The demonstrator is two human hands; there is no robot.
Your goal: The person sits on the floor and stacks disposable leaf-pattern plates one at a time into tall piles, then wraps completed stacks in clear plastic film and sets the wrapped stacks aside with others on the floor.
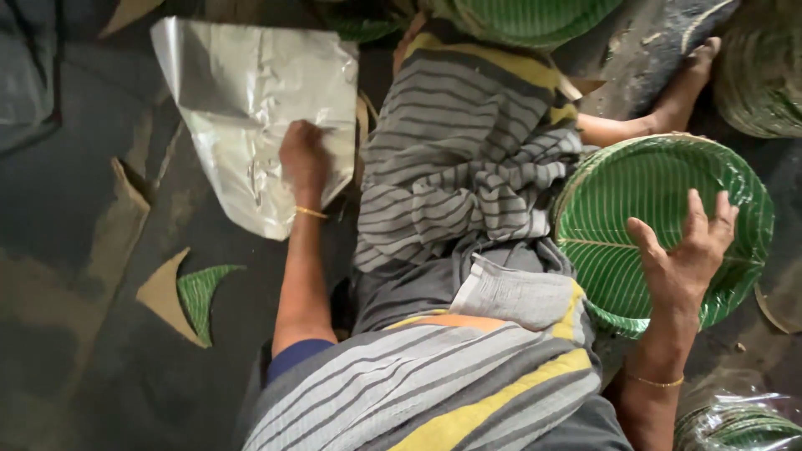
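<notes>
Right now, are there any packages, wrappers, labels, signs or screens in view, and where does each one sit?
Silver foil sheet: on the floor upper left, crumpled, shiny, roughly square, under the left hand.
Clear plastic bag: bottom right corner, glossy, holding green leaf-pattern plates.
Loose stack of green plates: right of the lap, round, striped green, the right hand on top.
No labels, signs or screens visible.

Dark grey floor with paper goods lying on it

The dusty dark grey floor [75, 209] carries a crinkled silver foil sheet [242, 92] at eleven o'clock, a curved offcut of green leaf-print paper with brown backing [196, 292] at eight o'clock, a round green leaf-print paper plate [643, 209] at three o'clock, and a stack of like plates [764, 79] at two o'clock.
</notes>
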